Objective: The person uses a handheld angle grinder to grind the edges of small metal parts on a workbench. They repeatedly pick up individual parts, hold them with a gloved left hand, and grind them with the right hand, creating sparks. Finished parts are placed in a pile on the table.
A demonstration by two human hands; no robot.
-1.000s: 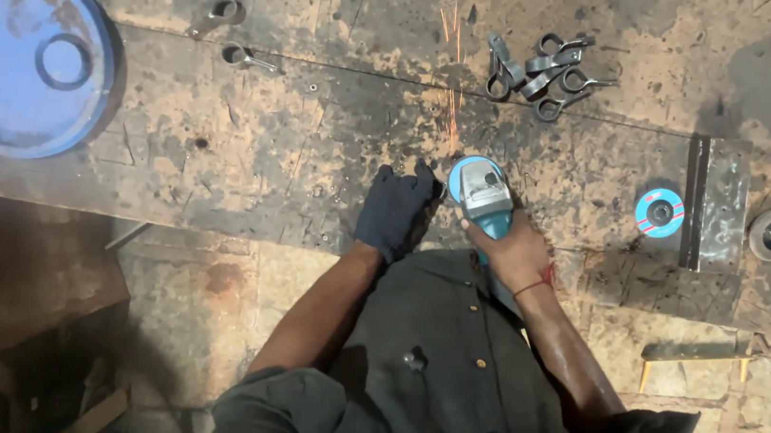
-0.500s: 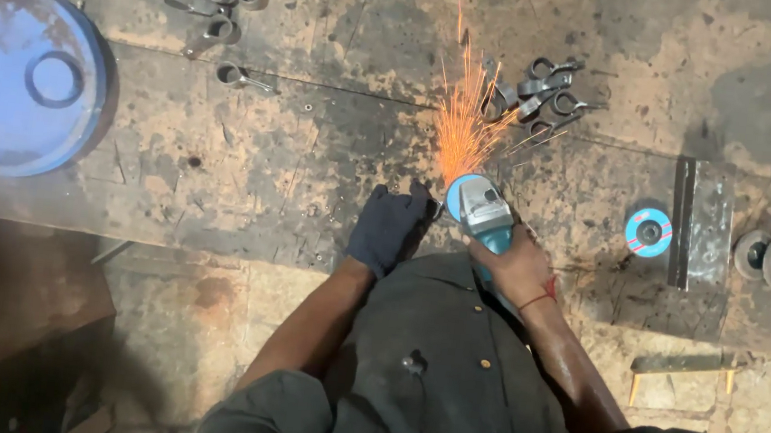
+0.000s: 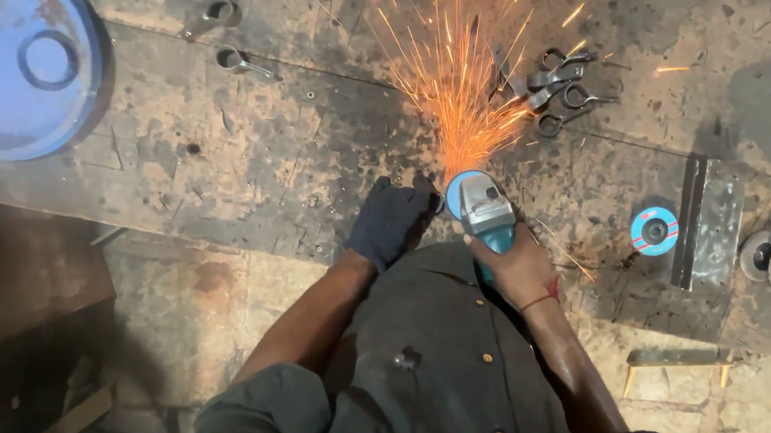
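Grinder: a teal and grey handheld angle grinder sits near the middle of the worn, stained desk; its long axis slants from the person's body up and left, disc end pointing away.
Right hand: bare right hand wrapped tight around the grinder's rear body.
Left hand: dark-gloved left hand pressed on the desk just left of the disc, fingers together; whether it grips anything cannot be told.
Sparks: orange sparks fan away from the disc.
Nearby: small metal rings with tails; round blue lid, far left; blue grinding disc, right.
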